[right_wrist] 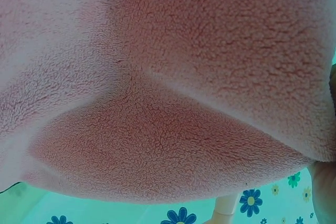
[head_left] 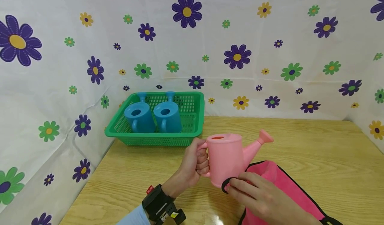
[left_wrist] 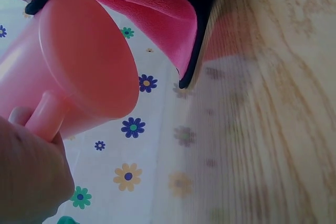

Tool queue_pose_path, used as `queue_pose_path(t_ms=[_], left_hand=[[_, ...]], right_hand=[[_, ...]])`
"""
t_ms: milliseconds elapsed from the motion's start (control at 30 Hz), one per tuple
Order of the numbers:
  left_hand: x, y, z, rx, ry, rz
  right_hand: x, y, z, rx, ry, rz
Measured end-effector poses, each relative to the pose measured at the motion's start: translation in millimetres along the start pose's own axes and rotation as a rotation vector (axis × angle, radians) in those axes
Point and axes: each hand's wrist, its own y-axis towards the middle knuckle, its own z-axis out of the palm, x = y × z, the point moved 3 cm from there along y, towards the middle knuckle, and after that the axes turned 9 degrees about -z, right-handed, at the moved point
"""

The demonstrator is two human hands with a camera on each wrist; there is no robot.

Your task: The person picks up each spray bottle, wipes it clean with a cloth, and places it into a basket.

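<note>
My left hand grips the handle of a pink watering can, which is held up over the table with its spout pointing right. In the left wrist view the can's smooth round base faces the camera. My right hand pinches a bright pink towel with black edging at the can's lower front. The towel hangs from those fingers and spreads to the right, behind and below the hand. In the right wrist view, the fuzzy towel fills most of the picture and hides nearly all of the can.
A green plastic basket stands at the back left of the wooden table. Inside it are two blue watering cans, side by side. A white flowered cloth hangs behind the table and down its left side.
</note>
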Motion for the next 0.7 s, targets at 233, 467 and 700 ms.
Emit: queue_pose_path(t_ms=[233,467,700], left_hand=[[1.9,-1.9,1.0,0.02,0.008,-0.018],[7.3,-3.3,3.8,0.073,0.036,-0.03],[11.9,-4.6,6.1,0.096,0.078,-0.032]], right_hand=[[-2.5,1.1,-3.3,-0.016,-0.004,0.025],[-8.6,6.9,-9.3,-0.087,-0.07,0.069],[-15.0,12.5,-17.2,-0.205,-0.091,0.142]])
